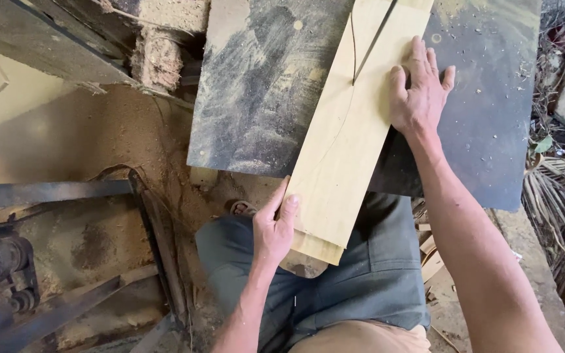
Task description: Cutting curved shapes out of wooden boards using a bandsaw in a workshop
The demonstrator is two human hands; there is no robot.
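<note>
Mid-cut on a curved line, it seems — the pale plank (351, 124) lies across the dusty saw table (256, 85), overhanging its near edge, left hand (274, 230) gripping the plank's near end, right hand (418, 95) pressing flat, open, beside the kerf — steady turning needed.

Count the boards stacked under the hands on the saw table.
2: a pale top board and another board peeking out beneath its near end; more may be hidden underneath.

Bare forearms, grey-green shorts (361, 274), perhaps a sandal (240, 208).
</note>
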